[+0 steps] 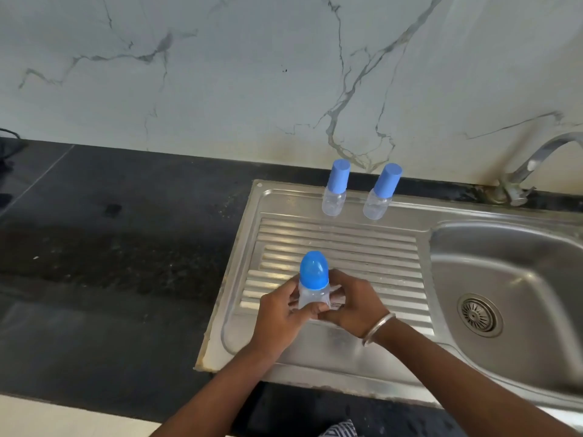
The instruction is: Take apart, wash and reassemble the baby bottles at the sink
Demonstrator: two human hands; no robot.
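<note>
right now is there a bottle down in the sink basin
No, the sink basin holds no bottle; two capped baby bottles stand on the drainboard and both hands hold a third.

Soft, even daylight fills the view, brightest on the marble wall (pixel 284 74) far beyond the hands and dimmest on the black counter (pixel 110 247) off to the left of the left hand (pixel 280 316), which gives back only a dull sheen. The steel drainboard (pixel 340 247) under and just past the hands shows pale streaks of glare along its ribs, and the sink bowl (pixel 504 279) to the right of the right hand (pixel 353 305) holds gentle shadow on its near wall. The wide lens bends the counter edge and the tap (pixel 536 159) at the far right, and the whole picture is slightly soft, with fine detail smeared on the hands and the bottle (pixel 312 285) they hold.
</note>
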